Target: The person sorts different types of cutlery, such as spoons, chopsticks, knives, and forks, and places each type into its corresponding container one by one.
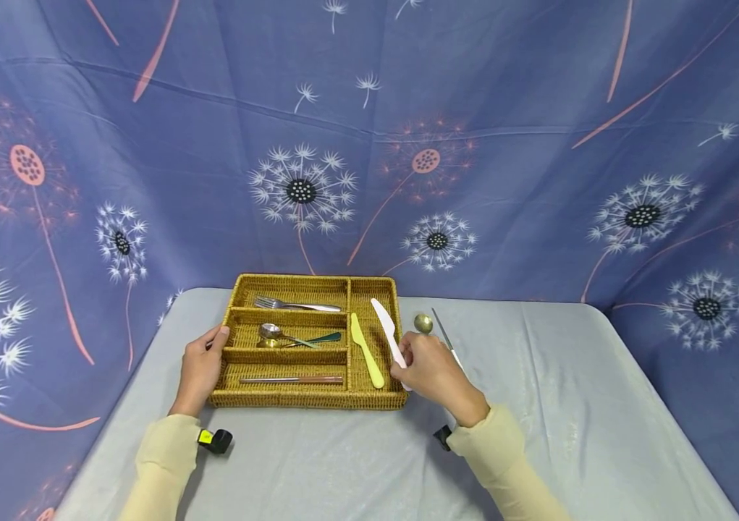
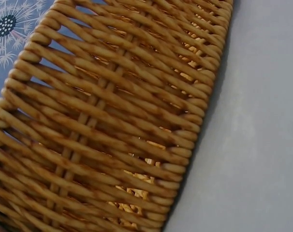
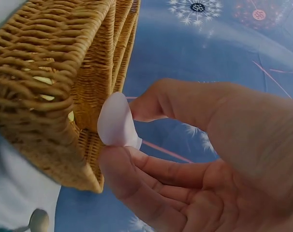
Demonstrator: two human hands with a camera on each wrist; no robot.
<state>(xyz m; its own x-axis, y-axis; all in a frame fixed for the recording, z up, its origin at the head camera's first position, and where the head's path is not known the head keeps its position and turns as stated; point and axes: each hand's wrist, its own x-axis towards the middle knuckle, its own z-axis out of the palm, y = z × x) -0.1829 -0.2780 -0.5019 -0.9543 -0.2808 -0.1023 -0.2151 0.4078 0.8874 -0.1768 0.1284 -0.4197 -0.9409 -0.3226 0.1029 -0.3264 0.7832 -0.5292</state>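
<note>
A white knife [image 1: 385, 324] is pinched by its handle between the thumb and fingers of my right hand [image 1: 433, 365]. Its blade slants over the right compartment of the woven cutlery tray [image 1: 291, 399]; the rounded handle end [image 3: 114, 120] shows large in the right wrist view. Below it, a yellow knife [image 1: 368, 352] lies in that same compartment. My left hand [image 1: 202, 369] holds the tray's left wall, thumb at the rim, some fingers hidden. Only the outer wicker wall [image 2: 108, 111] fills most of the left wrist view.
Left compartments hold a fork [image 1: 297, 305], two overlapping spoons with green handles, and wooden-handled chopsticks [image 1: 291, 379]. On the cloth right of the tray lie a gold spoon [image 1: 423, 323] and a thin utensil [image 1: 444, 333], both partly behind my right hand. A dandelion-print curtain [image 1: 512, 181] stands behind.
</note>
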